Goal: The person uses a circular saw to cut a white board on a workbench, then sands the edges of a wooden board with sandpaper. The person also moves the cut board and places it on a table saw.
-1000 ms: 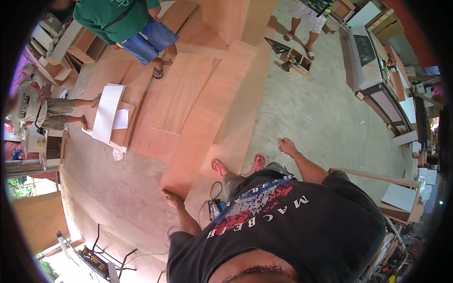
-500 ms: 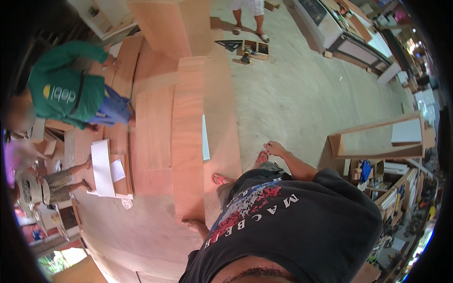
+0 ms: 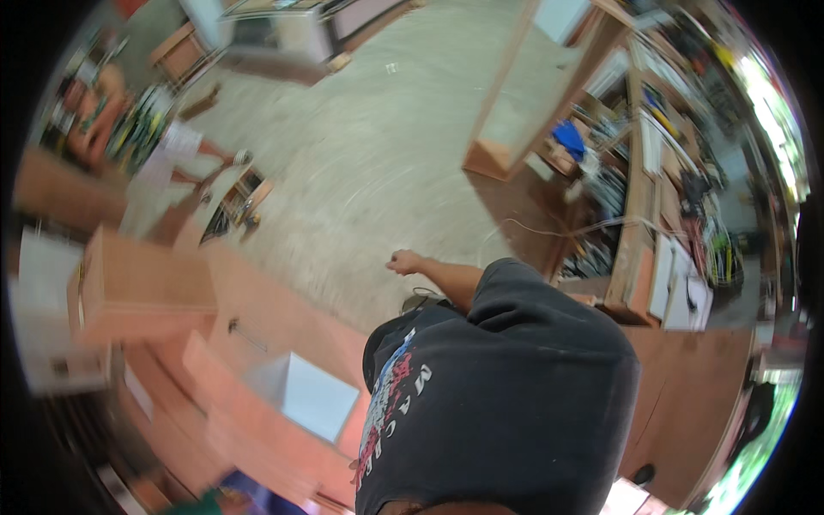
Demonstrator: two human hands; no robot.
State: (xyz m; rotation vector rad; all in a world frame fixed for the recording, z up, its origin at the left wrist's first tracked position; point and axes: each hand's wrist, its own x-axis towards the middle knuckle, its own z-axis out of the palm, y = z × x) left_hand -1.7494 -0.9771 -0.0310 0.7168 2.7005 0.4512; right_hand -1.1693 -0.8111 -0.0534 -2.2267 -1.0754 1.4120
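My right hand [image 3: 402, 262] hangs over the concrete floor with its fingers curled closed. Whether anything is inside them I cannot make out. No part of my left hand shows; my black shirt covers that side. To my left lies a long plywood panel [image 3: 249, 408], smeared by motion. Beside it is a white board [image 3: 319, 396], and a wooden box [image 3: 154, 287] stands farther off. Near the box a thin dark tool [image 3: 245, 333] rests on a wood sheet.
An upright wooden frame [image 3: 489, 160] stands ahead to the right. Beyond it a cluttered workbench [image 3: 631, 266] holds tools and a blue cloth [image 3: 568, 139]. A small tool crate [image 3: 249, 193] sits on the floor near another person [image 3: 167, 154]. A wooden panel [image 3: 687, 386] is at the right.
The view has swung to the right, so the panels and box now lie lower left. My left hand, earlier at the plywood panel's near end, has left view. My right hand stays closed.
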